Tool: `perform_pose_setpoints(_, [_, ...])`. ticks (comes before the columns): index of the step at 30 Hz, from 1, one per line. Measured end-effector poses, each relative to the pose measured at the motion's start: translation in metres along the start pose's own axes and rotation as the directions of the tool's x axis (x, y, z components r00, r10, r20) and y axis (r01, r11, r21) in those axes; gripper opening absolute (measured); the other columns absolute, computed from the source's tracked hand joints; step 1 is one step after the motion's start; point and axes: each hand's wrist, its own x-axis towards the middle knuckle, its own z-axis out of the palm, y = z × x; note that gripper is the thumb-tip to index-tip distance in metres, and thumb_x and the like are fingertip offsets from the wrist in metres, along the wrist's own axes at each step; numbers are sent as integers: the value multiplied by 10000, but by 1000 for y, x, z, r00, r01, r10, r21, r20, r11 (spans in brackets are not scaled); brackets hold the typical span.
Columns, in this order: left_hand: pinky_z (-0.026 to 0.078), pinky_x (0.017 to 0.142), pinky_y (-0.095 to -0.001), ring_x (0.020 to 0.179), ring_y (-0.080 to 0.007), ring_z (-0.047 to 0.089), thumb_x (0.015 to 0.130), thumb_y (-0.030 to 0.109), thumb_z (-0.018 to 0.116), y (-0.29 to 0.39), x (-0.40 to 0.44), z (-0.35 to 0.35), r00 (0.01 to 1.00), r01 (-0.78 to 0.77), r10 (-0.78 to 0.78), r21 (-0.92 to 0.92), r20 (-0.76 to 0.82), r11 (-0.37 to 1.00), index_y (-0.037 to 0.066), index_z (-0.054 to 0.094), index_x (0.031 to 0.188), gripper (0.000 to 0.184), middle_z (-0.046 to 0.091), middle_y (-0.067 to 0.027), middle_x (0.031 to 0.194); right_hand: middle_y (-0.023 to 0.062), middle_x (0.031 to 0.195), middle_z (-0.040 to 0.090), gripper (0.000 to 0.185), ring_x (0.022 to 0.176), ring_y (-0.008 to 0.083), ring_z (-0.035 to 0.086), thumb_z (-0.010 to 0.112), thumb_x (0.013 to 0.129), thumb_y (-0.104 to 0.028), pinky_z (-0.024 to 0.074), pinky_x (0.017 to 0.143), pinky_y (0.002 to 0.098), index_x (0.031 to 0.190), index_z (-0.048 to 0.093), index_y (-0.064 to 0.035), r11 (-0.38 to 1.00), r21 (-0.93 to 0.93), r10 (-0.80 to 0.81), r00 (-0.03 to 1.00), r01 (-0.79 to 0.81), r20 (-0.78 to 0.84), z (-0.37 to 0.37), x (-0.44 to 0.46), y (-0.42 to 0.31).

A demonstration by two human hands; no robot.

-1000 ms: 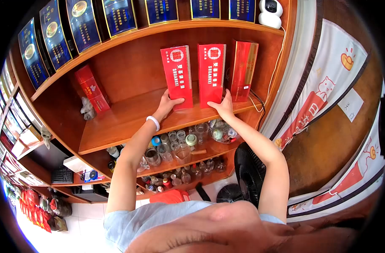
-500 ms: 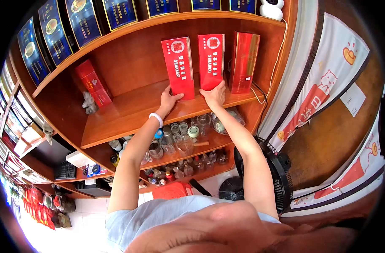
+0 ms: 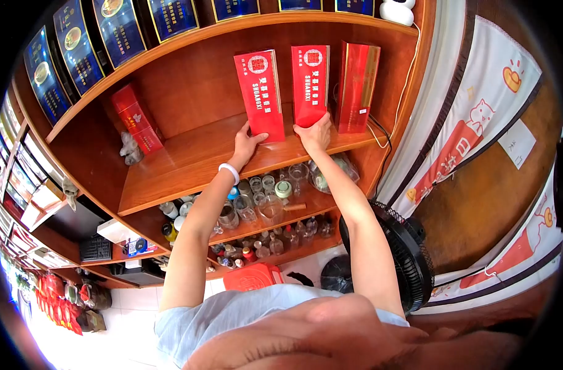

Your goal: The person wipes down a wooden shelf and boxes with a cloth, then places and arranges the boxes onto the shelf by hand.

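Observation:
Two upright red SHUANGXI cigarette cartons stand side by side on a wooden shelf, with a narrow gap between them. My left hand [image 3: 250,145] grips the lower end of the left carton [image 3: 259,95], its thumb across the front and its fingers at the left side. At the lower end of the right carton [image 3: 310,83], my right hand [image 3: 314,132] has its fingers closed round the right side and bottom. A third red and gold carton [image 3: 358,89] is upright just to the right, untouched.
Blue boxes [image 3: 170,15] line the shelf above. A red box [image 3: 136,120] leans at the shelf's left end, beside a small plastic bag [image 3: 131,149]. Glass jars [image 3: 270,209] crowd the shelf below. A black fan [image 3: 404,259] stands at lower right, near a hanging curtain [image 3: 472,117].
The view has shifted slightly. The tops of the two held cartons are a little farther apart. Both hands keep their hold at the lower ends.

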Motion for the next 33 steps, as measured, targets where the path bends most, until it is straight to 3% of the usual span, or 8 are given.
perform_pose_setpoints(6, [481, 805, -297, 917, -172, 581, 708, 36, 710, -8, 3, 1, 999, -49, 50, 9, -22, 999, -24, 471, 1196, 547, 609, -112, 1047, 235, 1146, 448, 886, 1050, 393, 470, 784, 539, -317, 415, 870, 462, 1201, 281, -9, 999, 9, -53, 997, 54, -58, 4, 1, 5])
perform_pose_setpoints(8, [483, 800, -300, 913, -175, 584, 708, 40, 712, -9, 3, 0, 998, -56, 58, 73, -27, 996, -25, 468, 1199, 552, 611, -118, 1047, 240, 1142, 442, 965, 1028, 405, 474, 780, 549, -330, 397, 885, 464, 1268, 228, 0, 998, 12, -62, 998, 63, -21, 4, 1, 6])
perform_pose_setpoints(15, [476, 811, -297, 925, -171, 579, 705, 43, 714, -8, 2, 1, 997, -68, 69, 29, -22, 997, -17, 470, 1201, 557, 612, -120, 1047, 240, 1159, 444, 943, 1061, 382, 464, 780, 534, -326, 403, 887, 455, 1244, 254, 4, 1000, -13, -21, 1000, 21, -16, 4, 1, 4])
perform_pose_setpoints(21, [472, 812, -295, 925, -166, 578, 712, 70, 714, 1, -2, 1, 998, -50, 54, 119, -32, 992, -8, 477, 1191, 540, 614, -120, 1044, 238, 1187, 427, 964, 1092, 380, 444, 786, 526, -339, 391, 906, 448, 1248, 256, 19, 1000, -14, -22, 999, 22, -34, 10, 2, 11])
perform_pose_setpoints(24, [474, 806, -299, 914, -168, 584, 708, 77, 717, 0, -1, 2, 996, -78, 82, 151, -20, 985, -4, 485, 1181, 532, 619, -125, 1029, 238, 1213, 410, 1019, 1102, 374, 440, 801, 513, -375, 386, 913, 440, 1267, 248, 31, 996, -29, -92, 992, 90, -86, 6, 1, 15])
perform_pose_setpoints(29, [479, 789, -307, 878, -180, 596, 700, 84, 722, 0, -1, 2, 993, -115, 120, 173, -22, 978, -9, 500, 1158, 518, 628, -126, 1004, 227, 1205, 415, 960, 1114, 341, 432, 787, 564, -440, 345, 951, 457, 1244, 310, 43, 983, -111, -134, 985, 146, 109, -44, -3, 12])
perform_pose_setpoints(33, [479, 787, -307, 886, -186, 598, 696, 84, 724, -4, 0, 1, 992, -110, 120, 182, -40, 977, -16, 499, 1155, 521, 628, -130, 1005, 202, 1177, 462, 909, 1130, 315, 431, 756, 597, -473, 363, 926, 452, 1239, 356, 31, 989, -139, -39, 995, 52, 94, -84, 14, 40])
